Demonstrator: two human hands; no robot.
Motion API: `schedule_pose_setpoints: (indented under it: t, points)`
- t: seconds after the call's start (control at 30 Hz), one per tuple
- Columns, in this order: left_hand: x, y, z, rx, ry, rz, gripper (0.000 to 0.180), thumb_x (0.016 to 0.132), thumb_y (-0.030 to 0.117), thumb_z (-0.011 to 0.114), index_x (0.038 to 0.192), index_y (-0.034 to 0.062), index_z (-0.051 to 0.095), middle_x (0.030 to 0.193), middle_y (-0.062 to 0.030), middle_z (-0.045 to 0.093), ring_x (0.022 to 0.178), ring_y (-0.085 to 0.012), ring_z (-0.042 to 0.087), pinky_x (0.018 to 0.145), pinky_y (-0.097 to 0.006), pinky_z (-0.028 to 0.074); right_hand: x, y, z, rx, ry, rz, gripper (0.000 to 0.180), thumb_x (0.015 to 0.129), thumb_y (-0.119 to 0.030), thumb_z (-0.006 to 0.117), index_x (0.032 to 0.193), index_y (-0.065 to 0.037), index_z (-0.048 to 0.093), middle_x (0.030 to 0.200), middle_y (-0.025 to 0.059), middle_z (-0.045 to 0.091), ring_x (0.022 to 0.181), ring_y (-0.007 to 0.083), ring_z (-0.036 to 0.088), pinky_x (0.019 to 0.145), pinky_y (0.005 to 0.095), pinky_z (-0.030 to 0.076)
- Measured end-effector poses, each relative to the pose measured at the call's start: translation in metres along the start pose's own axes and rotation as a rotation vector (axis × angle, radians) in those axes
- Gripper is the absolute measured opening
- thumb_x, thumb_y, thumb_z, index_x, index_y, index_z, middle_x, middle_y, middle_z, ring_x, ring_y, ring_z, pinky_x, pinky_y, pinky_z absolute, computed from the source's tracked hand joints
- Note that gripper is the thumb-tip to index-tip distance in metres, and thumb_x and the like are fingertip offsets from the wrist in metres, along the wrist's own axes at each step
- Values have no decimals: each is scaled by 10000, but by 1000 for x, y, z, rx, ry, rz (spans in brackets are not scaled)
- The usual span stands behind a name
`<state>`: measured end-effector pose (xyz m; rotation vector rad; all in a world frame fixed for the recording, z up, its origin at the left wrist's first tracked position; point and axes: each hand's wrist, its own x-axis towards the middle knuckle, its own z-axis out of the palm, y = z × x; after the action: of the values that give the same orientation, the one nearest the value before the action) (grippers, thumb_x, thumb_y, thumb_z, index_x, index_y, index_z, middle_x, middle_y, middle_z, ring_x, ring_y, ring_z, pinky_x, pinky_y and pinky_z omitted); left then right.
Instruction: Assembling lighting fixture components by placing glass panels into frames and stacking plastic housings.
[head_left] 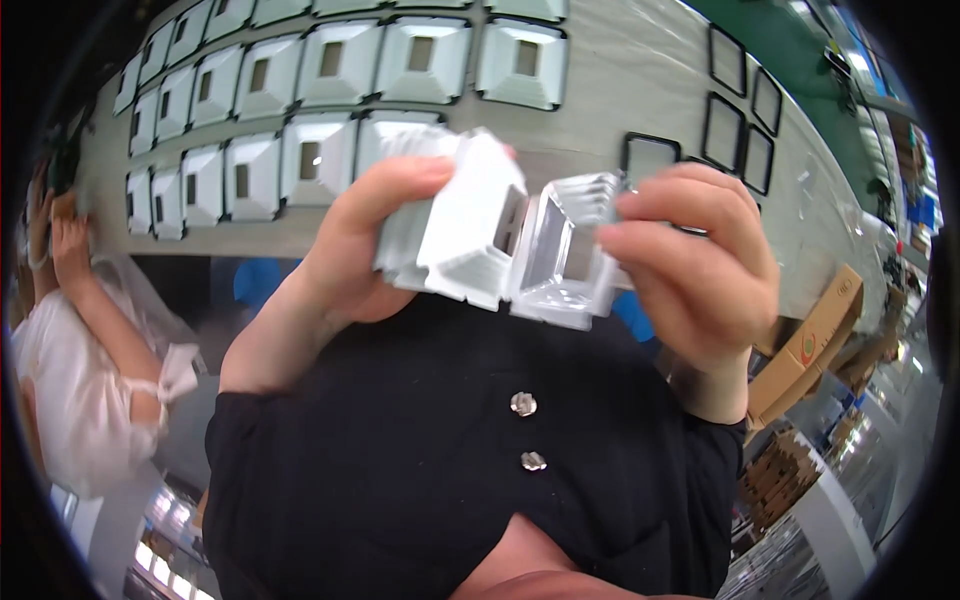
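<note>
White square housings [330, 60], black gaskets [722, 130], cardboard boxes [815, 345].

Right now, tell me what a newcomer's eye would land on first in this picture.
Dead centre, the left hand grips a stack of white square reflector shells, while the right hand holds a single white shell beside it, the two nearly touching. Behind them, rows of the same white reflector shells lie open-side up on the grey table, with black square gasket frames at its right end. At far left a person in white stands nearby.
</note>
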<state>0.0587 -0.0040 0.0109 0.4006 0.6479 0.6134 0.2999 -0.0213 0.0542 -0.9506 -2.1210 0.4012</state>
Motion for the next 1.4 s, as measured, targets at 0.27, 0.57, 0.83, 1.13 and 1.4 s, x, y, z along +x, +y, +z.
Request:
schedule_pose_setpoints:
  t: [0.27, 0.57, 0.83, 1.13, 1.4]
  points:
    - [6, 1, 7, -43, -36, -81, 748, 868, 418, 546, 1413, -24, 287, 1237, -311, 510, 1033, -394, 628, 736, -503, 596, -89, 47, -51, 483, 258, 1030, 295, 873, -62, 656, 1154, -40, 571, 889, 20, 645, 757, 62, 557, 698, 199, 424]
    - [10, -1, 11, -34, -2, -87, 774, 856, 439, 553, 1421, -15, 281, 1227, -303, 518, 1026, -380, 633, 716, -498, 605, -87, 78, -30, 569, 218, 1097, 246, 866, -70, 681, 1076, -33, 557, 863, 29, 660, 779, 70, 602, 697, 210, 469]
    - [13, 0, 12, 5, 41, -70, 793, 848, 450, 555, 1418, -26, 279, 1202, -308, 534, 1000, -379, 648, 692, -487, 613, -87, 85, -24, 511, 165, 1125, 244, 857, -85, 696, 1054, -38, 561, 863, 24, 654, 770, 57, 601, 634, 195, 483]
    - [13, 2, 6, -12, 18, -73, 798, 847, 441, 563, 1424, -21, 264, 1216, -309, 526, 1016, -388, 640, 713, -489, 611, -83, 77, -23, 60, 79, 976, 223, 801, -51, 708, 999, -41, 608, 894, 4, 602, 795, 74, 565, 658, 205, 442]
    - [6, 4, 6, -8, 3, -50, 771, 836, 427, 564, 1406, -17, 295, 1222, -292, 533, 1033, -379, 633, 755, -459, 592, -69, 59, -14, -152, -176, 547, 383, 666, -10, 744, 1028, -93, 653, 1189, 99, 567, 1051, 289, 556, 854, 367, 494]
